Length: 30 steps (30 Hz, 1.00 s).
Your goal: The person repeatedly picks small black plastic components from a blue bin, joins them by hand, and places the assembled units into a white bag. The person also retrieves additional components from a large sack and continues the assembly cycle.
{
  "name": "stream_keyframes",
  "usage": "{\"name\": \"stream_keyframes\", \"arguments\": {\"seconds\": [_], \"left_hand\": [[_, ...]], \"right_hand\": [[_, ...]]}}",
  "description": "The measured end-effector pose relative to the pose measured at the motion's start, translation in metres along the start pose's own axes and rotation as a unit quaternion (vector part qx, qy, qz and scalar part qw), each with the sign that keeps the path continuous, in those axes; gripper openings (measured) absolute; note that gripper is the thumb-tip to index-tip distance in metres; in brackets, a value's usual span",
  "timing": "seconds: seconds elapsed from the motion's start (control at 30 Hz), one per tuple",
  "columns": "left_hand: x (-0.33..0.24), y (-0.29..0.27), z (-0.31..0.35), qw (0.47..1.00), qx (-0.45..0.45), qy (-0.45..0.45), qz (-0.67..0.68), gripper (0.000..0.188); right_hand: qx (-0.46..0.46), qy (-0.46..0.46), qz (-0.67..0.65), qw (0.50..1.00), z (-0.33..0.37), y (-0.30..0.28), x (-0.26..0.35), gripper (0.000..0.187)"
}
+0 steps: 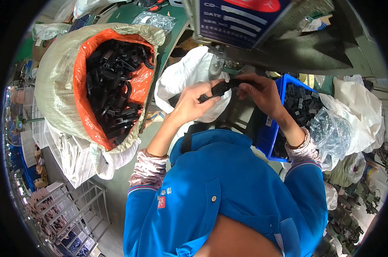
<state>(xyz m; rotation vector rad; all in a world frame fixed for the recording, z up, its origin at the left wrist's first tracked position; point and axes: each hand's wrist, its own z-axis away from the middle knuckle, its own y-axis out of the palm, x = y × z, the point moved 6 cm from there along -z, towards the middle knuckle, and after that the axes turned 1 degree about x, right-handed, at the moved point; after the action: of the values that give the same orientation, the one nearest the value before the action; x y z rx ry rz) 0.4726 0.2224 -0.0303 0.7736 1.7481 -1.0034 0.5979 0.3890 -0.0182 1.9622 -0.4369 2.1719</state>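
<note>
My left hand (pixel 192 103) is closed on a black plastic part (pixel 220 89), with thumb and fingers on either side of it. Its outer end points toward my right hand (pixel 263 95), whose bent fingers pinch a darker black piece (pixel 236 82). The two pieces meet between my hands; I cannot tell whether they are joined or one item. Both hands are just in front of a machine's metal post (pixel 216 65), above a white sack (pixel 176 81) that hangs open.
On the left stands a big woven sack (pixel 57 77) with an orange liner (pixel 80 81), full of black plastic parts (pixel 112 81). A blue crate (pixel 269 139) of small dark parts is at the right, beside a clear plastic bag (pixel 331 132). The machine's blue label plate (pixel 228 32) overhangs my hands.
</note>
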Motion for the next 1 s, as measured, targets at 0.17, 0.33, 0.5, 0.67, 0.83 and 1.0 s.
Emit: {"name": "stream_keyframes", "arguments": {"seconds": [0.17,0.33,0.5,0.67,0.83,1.0], "left_hand": [[-0.004,-0.016,-0.005,0.996,0.024,0.019,-0.079,0.020],[-0.004,-0.031,-0.019,0.973,0.026,0.105,-0.203,0.049],[-0.009,-0.047,-0.045,0.956,0.061,0.167,-0.233,0.047],[-0.013,-0.059,-0.067,0.950,0.084,0.195,-0.229,0.024],[-0.017,-0.059,-0.078,0.935,0.140,0.195,-0.263,0.020],[0.009,-0.048,-0.088,0.937,0.201,0.125,-0.258,0.024]], "right_hand": [[0.008,-0.021,0.053,0.998,-0.014,0.023,-0.001,0.025],[-0.032,-0.088,0.170,0.981,-0.028,0.036,0.000,0.027],[-0.089,-0.155,0.144,0.973,-0.039,0.035,-0.002,0.024],[-0.115,-0.244,0.301,0.915,-0.045,0.037,0.026,0.027],[-0.150,-0.234,0.219,0.935,-0.047,0.038,0.020,0.023],[-0.121,-0.078,0.121,0.982,-0.058,0.024,-0.033,0.023]]}}
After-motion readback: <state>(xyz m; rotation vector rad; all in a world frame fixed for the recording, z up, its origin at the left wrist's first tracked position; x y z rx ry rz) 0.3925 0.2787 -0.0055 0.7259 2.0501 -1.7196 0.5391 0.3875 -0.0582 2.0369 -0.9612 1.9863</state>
